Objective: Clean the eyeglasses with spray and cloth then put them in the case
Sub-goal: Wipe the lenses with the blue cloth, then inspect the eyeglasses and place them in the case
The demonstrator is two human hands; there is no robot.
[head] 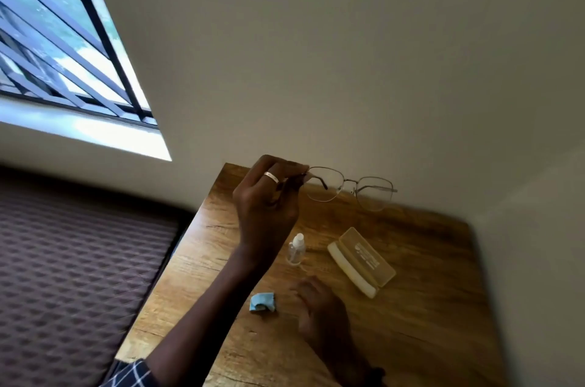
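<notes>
The glasses (pixel 349 187) were held up above the far edge of the wooden table (pixel 427 307), pinched at one end by the left hand (pixel 267 200). From them, the spray bottle (pixel 296 249) stood at 7 o'clock, the closed case (pixel 362 260) at 6, the blue cloth (pixel 262 302) further at 7. The right hand (pixel 319 310) was blurred beside the cloth; I could not tell its grip.

Left grip (pixel 269 196) raised, fingertips pinched; right grip (pixel 319 307) low, blurred.
</notes>
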